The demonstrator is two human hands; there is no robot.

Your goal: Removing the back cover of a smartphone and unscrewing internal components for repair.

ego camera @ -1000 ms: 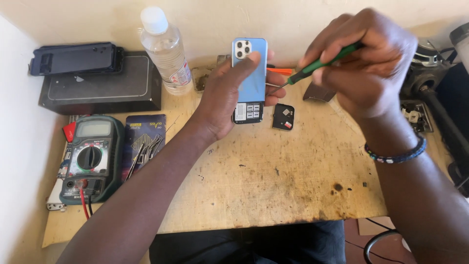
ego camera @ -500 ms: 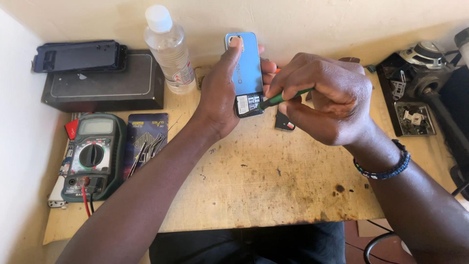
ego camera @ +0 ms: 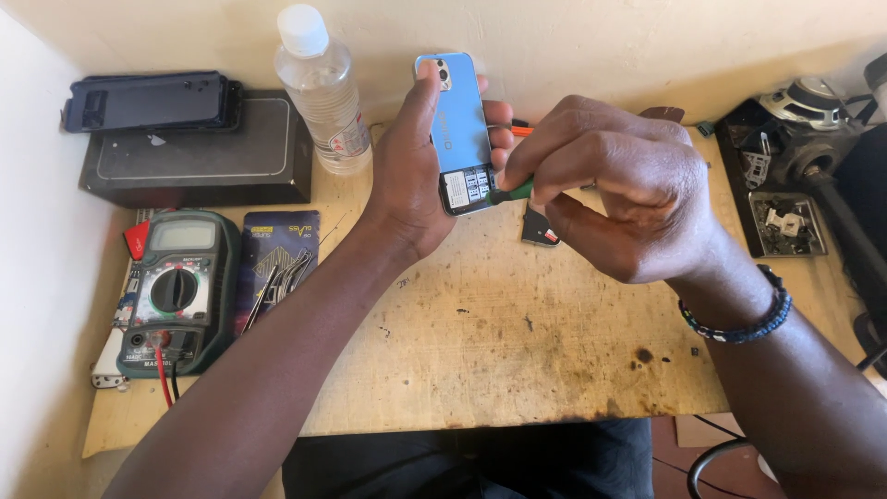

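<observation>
My left hand [ego camera: 411, 176] grips a small blue phone [ego camera: 457, 120] upright above the wooden table [ego camera: 499, 351], its back toward me and its lower cover off, showing a white label and slots. My right hand [ego camera: 619, 189] is closed on a green-handled screwdriver [ego camera: 513, 192], whose tip rests against the phone's exposed lower end. A small black part with a red spot [ego camera: 539, 229] lies on the table just under my right hand.
A clear plastic bottle [ego camera: 321, 92] stands at the back. A black box [ego camera: 194, 157] carries a dark phone [ego camera: 148, 100]. A green multimeter [ego camera: 176, 286] and a tweezer pack [ego camera: 277, 268] lie left. A parts tray [ego camera: 785, 222] and a speaker [ego camera: 813, 102] sit right.
My right hand came down and left from beside the phone, bringing the screwdriver tip onto the phone's open lower end. My left hand kept hold of the phone and tilted it slightly.
</observation>
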